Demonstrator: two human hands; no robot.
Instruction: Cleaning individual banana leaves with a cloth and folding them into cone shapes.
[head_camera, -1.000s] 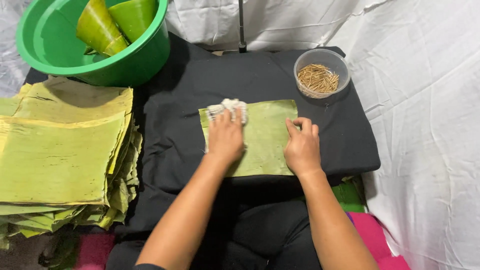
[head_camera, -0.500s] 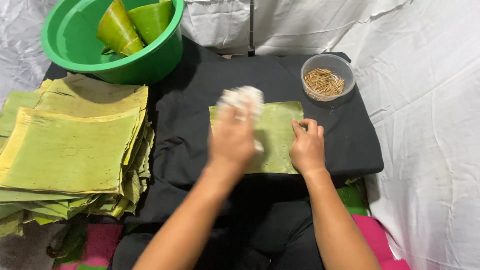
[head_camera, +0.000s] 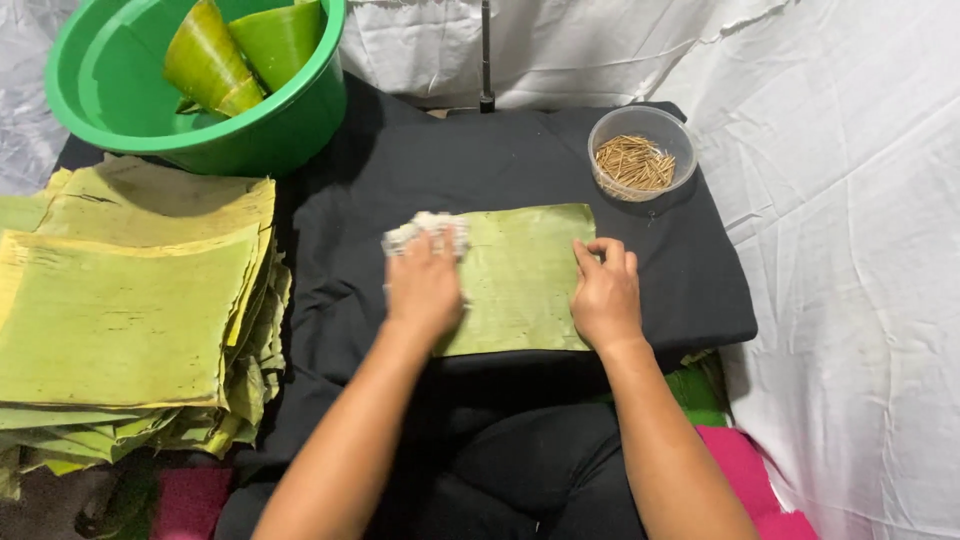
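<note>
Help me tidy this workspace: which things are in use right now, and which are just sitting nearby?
In use:
left hand pressing a white cloth
green leaf sheet on the black cloth
right hand holding the sheet's edge

Sitting nearby:
stack of leaf sheets
green basin with leaf cones
clear bowl of small sticks

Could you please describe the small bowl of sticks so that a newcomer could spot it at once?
Find the black cloth covering the table, then look to its far right corner. There stands the clear round bowl, filled with thin tan sticks; the only other bowl is the big green basin.
</note>
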